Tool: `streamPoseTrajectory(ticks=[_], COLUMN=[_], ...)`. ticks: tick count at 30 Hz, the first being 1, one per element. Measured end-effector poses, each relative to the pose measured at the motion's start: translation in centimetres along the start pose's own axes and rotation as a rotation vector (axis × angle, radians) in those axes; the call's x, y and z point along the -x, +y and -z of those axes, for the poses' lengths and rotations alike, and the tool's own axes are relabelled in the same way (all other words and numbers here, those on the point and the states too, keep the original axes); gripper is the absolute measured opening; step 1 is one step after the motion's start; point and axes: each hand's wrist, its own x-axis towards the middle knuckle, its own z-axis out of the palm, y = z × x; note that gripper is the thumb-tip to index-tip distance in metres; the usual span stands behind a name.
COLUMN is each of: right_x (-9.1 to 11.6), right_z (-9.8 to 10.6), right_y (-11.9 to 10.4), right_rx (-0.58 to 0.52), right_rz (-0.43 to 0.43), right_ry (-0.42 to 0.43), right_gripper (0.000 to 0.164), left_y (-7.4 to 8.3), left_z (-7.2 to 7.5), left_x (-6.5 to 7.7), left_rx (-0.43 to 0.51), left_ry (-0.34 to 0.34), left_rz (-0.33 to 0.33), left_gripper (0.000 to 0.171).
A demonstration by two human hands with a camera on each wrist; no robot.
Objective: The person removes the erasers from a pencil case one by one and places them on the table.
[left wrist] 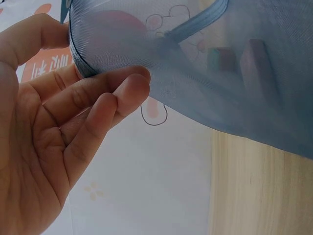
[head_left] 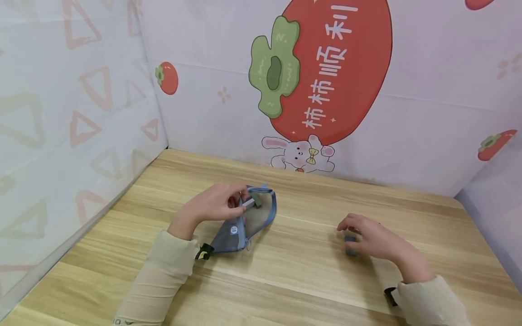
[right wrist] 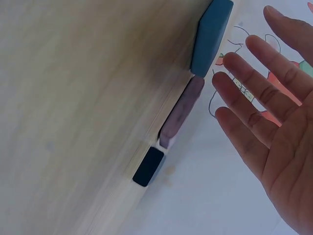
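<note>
My left hand (head_left: 214,202) grips the rim of a blue mesh zip pouch (head_left: 241,233), which lies with its mouth spread. Inside it a green block (head_left: 255,198) and a pale grey block (head_left: 248,204) show. Through the mesh, the left wrist view shows a green-and-red block (left wrist: 222,59) and a purplish block (left wrist: 258,71). Over on the right, my right hand (head_left: 373,237) hovers above a blue block (head_left: 350,246) with its fingers spread and nothing held. In the right wrist view a purplish bar (right wrist: 183,110) and a dark block (right wrist: 148,166) lie beyond the blue one.
The wooden table (head_left: 302,271) stretches under both hands. Walls with printed cloth (head_left: 204,122) enclose it at the back and sides. A small metal ring (head_left: 248,246) hangs from the pouch's zip at its near corner.
</note>
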Motion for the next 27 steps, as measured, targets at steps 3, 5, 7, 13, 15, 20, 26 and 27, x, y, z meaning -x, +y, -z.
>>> streamPoseTrajectory(ticks=[3,5,7,13,15,20,26,27], right_x=[-0.4,-0.8,-1.1,-2.3,-2.8,-4.0,-5.5,-5.7], right_z=[0.0,0.0,-0.1,-0.6,-0.7,-1.0,-1.2,-1.2], right_y=[-0.4,-0.7,-0.9,-1.4,-1.6,-2.4,-3.9,-4.1], right_rx=[-0.003,0.002,0.008,-0.01,-0.022,-0.049,-0.066,-0.072], right_rz=[-0.013,-0.013,-0.013,-0.008,-0.003,0.012,0.01,0.011], right_ry=[0.008,0.019,0.028,0.045,0.051,0.056,0.051,0.049], right_gripper=[0.026,0.025,0.025,0.022,0.022,0.021,0.021,0.022], left_y=[0.0,-0.1,-0.1,-0.2,-0.2,-0.2,-0.1,-0.1], left_z=[0.0,0.0,0.0,-0.1,-0.1,-0.1,-0.1,-0.1], left_x=[0.0,-0.1,-0.1,-0.1,-0.1,-0.1,-0.1,-0.1], left_rx=[0.002,0.003,0.001,-0.011,-0.012,-0.008,0.007,0.008], left_ry=[-0.003,-0.004,-0.002,0.004,0.005,0.004,0.003,0.003], left_rz=[0.007,0.009,0.009,0.002,0.001,-0.007,-0.017,-0.017], left_gripper=[0.013,0.013,0.013,0.012,0.012,0.011,0.01,0.01])
